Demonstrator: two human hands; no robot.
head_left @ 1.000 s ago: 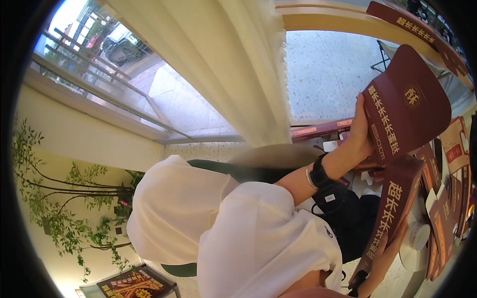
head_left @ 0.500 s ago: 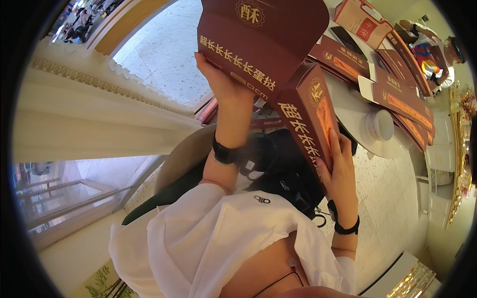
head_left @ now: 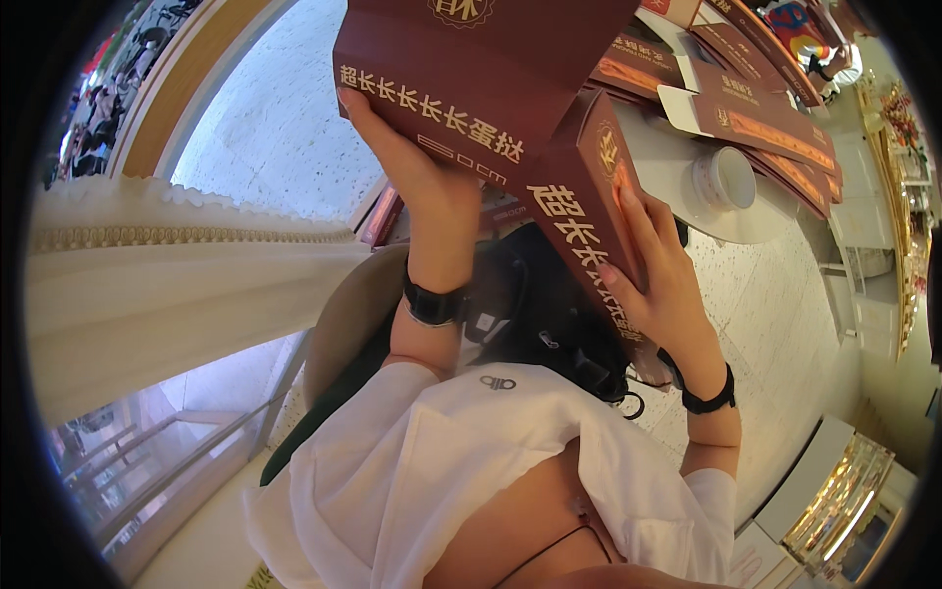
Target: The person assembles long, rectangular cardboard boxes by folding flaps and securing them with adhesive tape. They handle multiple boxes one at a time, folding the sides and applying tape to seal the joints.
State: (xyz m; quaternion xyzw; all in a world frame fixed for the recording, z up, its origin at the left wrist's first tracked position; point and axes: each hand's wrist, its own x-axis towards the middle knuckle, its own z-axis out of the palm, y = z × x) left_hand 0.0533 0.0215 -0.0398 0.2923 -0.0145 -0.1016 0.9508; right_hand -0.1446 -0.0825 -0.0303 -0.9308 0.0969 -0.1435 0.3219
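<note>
A wide maroon cardboard piece (head_left: 461, 88) with gold print rises at the top, angled away from me. My left hand (head_left: 429, 187) is wrapped round its lower left edge, thumb on the printed face and the other fingers hidden behind. Against its right side stands a long, narrow maroon box (head_left: 574, 221) with a pastry picture on one side. Whether the two are one folded carton I cannot tell. My right hand (head_left: 667, 285) grips the narrow box's right side, its thumb on the front face and fingers over the pictured side.
Several maroon pastry boxes (head_left: 760, 118) lie piled on a round white table (head_left: 677, 162) at the right, beside a white round tub (head_left: 724, 179). A black bag (head_left: 530, 294) rests below my hands, near a rounded chair (head_left: 343, 314). A cream curtain (head_left: 177, 285) hangs on the left.
The cardboard and both hands have shifted left and slightly up in the view, as have the table and pile. Both hands keep their hold, and my right fingers have moved a little on the narrow box.
</note>
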